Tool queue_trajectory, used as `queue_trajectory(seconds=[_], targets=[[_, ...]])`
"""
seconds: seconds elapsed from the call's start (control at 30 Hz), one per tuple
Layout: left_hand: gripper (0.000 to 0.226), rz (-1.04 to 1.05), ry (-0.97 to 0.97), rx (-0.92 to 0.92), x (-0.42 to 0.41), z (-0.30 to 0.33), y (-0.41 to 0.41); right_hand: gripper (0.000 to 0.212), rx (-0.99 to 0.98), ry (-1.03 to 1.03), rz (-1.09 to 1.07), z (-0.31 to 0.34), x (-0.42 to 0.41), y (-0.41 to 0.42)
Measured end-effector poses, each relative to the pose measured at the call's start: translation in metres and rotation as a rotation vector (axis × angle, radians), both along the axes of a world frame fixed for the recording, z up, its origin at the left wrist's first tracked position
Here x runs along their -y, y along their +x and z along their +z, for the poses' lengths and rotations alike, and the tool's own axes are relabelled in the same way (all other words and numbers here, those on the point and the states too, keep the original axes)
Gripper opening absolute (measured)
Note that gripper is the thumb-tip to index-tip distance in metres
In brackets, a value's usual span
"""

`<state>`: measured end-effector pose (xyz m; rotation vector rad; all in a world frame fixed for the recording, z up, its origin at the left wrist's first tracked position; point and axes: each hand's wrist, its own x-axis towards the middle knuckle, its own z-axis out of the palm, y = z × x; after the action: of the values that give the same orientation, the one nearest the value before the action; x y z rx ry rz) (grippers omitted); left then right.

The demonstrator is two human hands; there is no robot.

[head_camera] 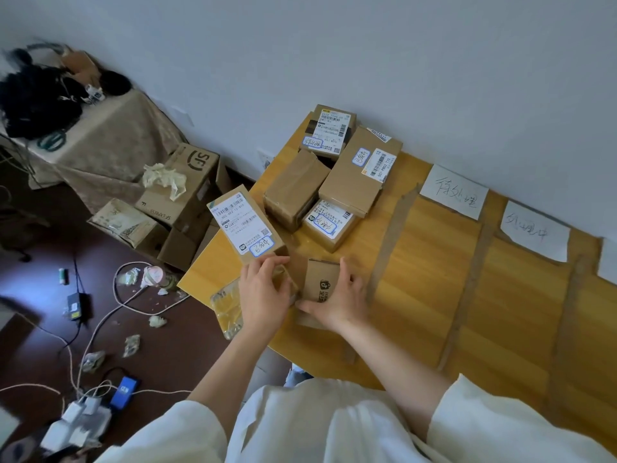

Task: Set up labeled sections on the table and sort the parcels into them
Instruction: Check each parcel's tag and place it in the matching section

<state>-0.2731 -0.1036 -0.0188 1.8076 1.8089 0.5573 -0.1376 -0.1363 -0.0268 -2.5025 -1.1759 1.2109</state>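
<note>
Parcels sit bunched at the table's ten o'clock corner, none yet inside a section, so I judge sorting barely begun. Cardboard strips running toward the wall already divide the top, and two handwritten paper labels lie along the wall edge at one to two o'clock, so the setup looks largely done. At seven o'clock the left hand grips a labelled parcel, while the right hand curls round a small brown box; the hands are close together.
</note>
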Motion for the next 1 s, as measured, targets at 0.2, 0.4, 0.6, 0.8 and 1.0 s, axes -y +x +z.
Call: queue_trajectory(seconds=[0.2, 0.4, 0.6, 0.8, 1.0], targets=[[0.037, -0.004, -0.016, 0.005, -0.002, -0.002, 0.003, 0.127, -0.067, 0.064, -0.076, 0.010, -0.001, 0.011], [0.038, -0.015, -0.053, 0.005, -0.002, 0.001, 0.013, 0.107, -0.388, 0.254, -0.390, 0.035, 0.012, 0.054], [0.032, -0.010, -0.052, 0.128, 0.001, 0.017, 0.031, 0.092, -0.699, 0.307, -0.632, 0.052, 0.034, 0.086], [0.027, -0.115, -0.205, 0.401, 0.004, 0.034, 0.072, 0.037, -1.082, 0.383, -0.834, 0.068, 0.055, 0.113], [0.037, -0.214, -0.310, 0.496, 0.005, 0.038, 0.102, 0.040, -1.457, 0.405, -1.086, 0.071, 0.067, 0.134]])
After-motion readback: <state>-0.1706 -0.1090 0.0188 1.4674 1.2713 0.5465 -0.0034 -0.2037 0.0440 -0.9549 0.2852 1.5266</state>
